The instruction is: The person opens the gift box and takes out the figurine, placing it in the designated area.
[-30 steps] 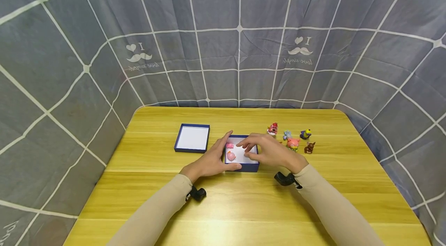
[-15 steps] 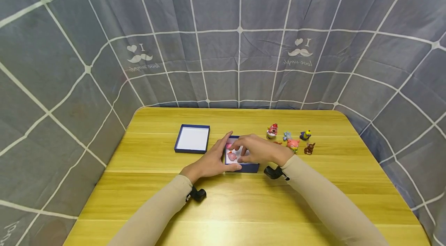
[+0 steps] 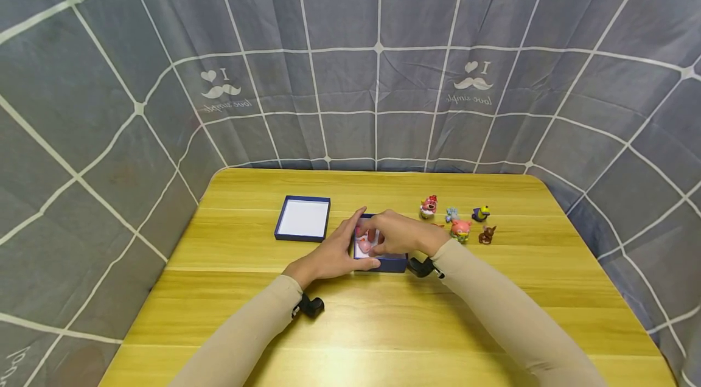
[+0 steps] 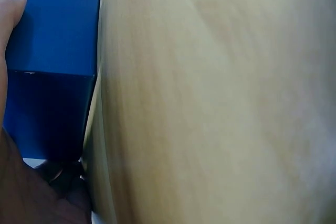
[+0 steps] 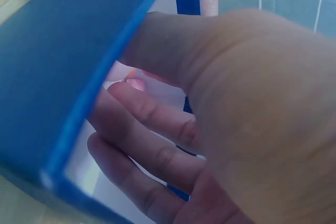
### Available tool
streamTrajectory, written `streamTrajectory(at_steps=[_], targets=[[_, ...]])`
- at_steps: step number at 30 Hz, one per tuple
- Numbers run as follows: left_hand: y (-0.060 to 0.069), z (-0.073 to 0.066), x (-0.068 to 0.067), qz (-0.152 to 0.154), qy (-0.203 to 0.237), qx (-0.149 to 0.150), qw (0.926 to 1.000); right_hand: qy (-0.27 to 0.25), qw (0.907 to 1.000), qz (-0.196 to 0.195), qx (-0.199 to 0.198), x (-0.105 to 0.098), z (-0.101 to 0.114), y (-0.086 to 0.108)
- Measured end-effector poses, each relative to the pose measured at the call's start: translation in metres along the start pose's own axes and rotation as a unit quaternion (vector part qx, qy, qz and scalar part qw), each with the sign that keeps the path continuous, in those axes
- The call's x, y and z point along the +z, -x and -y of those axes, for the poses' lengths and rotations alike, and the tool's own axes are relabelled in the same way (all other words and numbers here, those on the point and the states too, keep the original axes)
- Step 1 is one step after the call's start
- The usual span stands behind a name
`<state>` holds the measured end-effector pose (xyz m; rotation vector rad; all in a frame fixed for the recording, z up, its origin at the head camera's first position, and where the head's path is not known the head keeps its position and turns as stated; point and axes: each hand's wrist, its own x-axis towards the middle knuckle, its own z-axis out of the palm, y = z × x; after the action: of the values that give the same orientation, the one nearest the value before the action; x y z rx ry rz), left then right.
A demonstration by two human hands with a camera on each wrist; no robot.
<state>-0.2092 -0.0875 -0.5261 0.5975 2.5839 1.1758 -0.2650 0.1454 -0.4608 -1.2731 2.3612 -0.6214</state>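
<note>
A dark blue box [image 3: 391, 263] with a white inside sits on the table. My left hand [image 3: 330, 252] grips its left end, the thumb along the front wall and the fingers at the left side; the left wrist view shows the thumb against the blue wall [image 4: 58, 30]. My right hand [image 3: 395, 233] reaches into the box with bent fingers. Its thumb and index finger are around a round pink figurine [image 3: 364, 245]; a bit of that pink toy [image 5: 136, 84] shows between the fingers in the right wrist view. Another pink figurine behind it is mostly covered.
The shallow blue lid [image 3: 302, 218] lies left of the box, white inside up. To the right stand a red-and-pink figurine [image 3: 429, 207], a pink one [image 3: 460, 230], a small blue one [image 3: 451, 214], a dark blue-and-yellow one [image 3: 481, 213] and a brown one [image 3: 487, 235]. A grey curtain [image 3: 350, 83] surrounds the table.
My right hand has moved left and deeper into the box, from apart to around the round pink figurine, which has turned slightly. The left hand has stayed on the box.
</note>
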Motion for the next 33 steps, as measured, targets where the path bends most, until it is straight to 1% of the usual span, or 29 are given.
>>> streamTrajectory(at_steps=[8, 14, 18, 28, 33], targets=[[-0.001, 0.001, 0.000, 0.003, -0.001, -0.001, 1.0000, 0.016, 0.9998, 0.005, 0.008, 0.003, -0.002, -0.004], [0.000, 0.001, 0.000, 0.005, -0.001, -0.004, 1.0000, 0.030, 0.9995, 0.004, -0.005, 0.003, -0.003, -0.008], [0.000, 0.001, 0.000, 0.005, -0.001, -0.002, 1.0000, 0.028, 0.9996, 0.003, -0.008, 0.004, -0.003, -0.011], [-0.002, 0.002, 0.001, 0.003, -0.006, -0.001, 1.0000, 0.020, 0.9998, 0.001, 0.002, 0.005, -0.001, -0.012], [-0.001, 0.002, 0.001, 0.003, -0.006, -0.002, 1.0000, 0.019, 0.9998, -0.003, -0.005, 0.005, -0.003, -0.011]])
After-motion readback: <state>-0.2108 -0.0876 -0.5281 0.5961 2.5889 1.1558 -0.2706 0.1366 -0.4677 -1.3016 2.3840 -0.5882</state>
